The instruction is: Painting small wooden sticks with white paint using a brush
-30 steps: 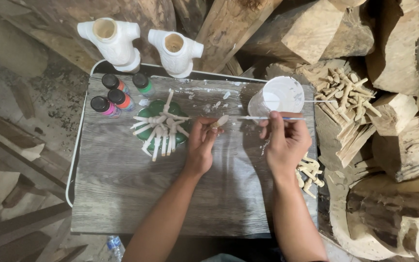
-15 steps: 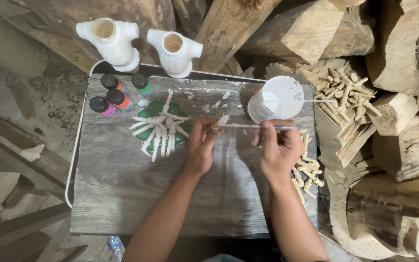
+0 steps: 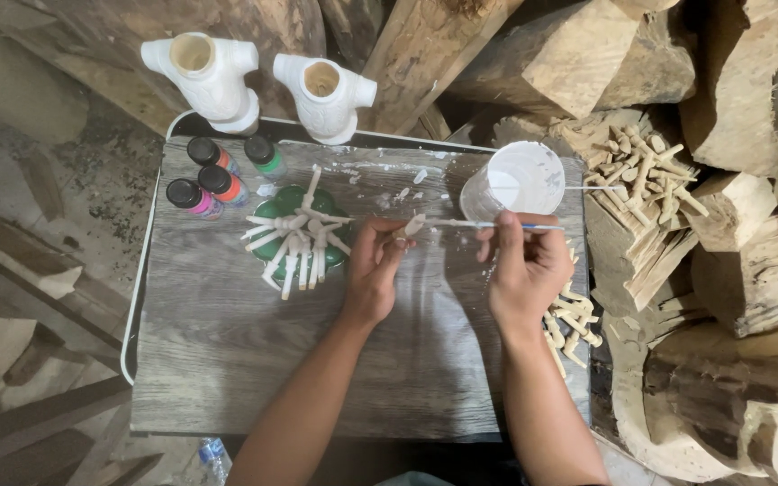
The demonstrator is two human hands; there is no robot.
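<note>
Head view: left hand [image 3: 373,270] pinches peg [image 3: 413,224], right hand [image 3: 524,270] brush [image 3: 497,225].

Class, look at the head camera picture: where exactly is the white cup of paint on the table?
The white cup of paint stands at the table's far right edge, just beyond the right hand and beside the pile of small wooden pieces.

The table [image 3: 227,360] top at the centre of the frame is grey, matt wood-grain board. Two glossy white painted figures [image 3: 263,81] stand at upper left. The cup [image 3: 520,180] looks like translucent plastic. Rough, raw, split wood logs [image 3: 587,54] fill the right side.
</note>
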